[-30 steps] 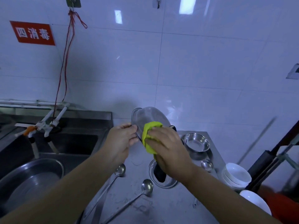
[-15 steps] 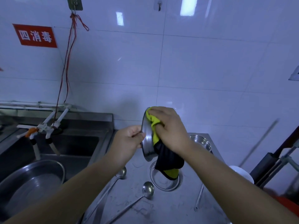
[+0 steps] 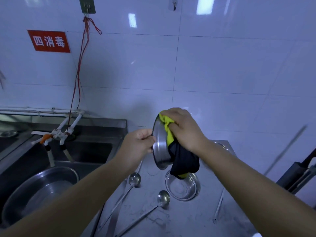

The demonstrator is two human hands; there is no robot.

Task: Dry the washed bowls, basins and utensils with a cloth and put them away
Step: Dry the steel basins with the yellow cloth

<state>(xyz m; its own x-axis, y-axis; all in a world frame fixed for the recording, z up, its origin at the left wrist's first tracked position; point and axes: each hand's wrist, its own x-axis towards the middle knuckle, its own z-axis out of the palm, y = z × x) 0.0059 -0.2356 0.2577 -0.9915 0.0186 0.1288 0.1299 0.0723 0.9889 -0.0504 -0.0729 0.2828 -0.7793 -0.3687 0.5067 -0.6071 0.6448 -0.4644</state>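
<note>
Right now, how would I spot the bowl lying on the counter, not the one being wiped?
Find the steel counter right of the sink. Near its middle, just right of the nearer ladle, sits a shallow steel bowl. Unlike the held bowl, tipped on edge, it lies flat, mouth up, under the dangling cloth.

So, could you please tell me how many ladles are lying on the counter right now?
2 show: the left ladle by the sink, the right ladle beside the shallow dish. A thin handle further right leads toward the forearm, so a third may be hidden.
</note>
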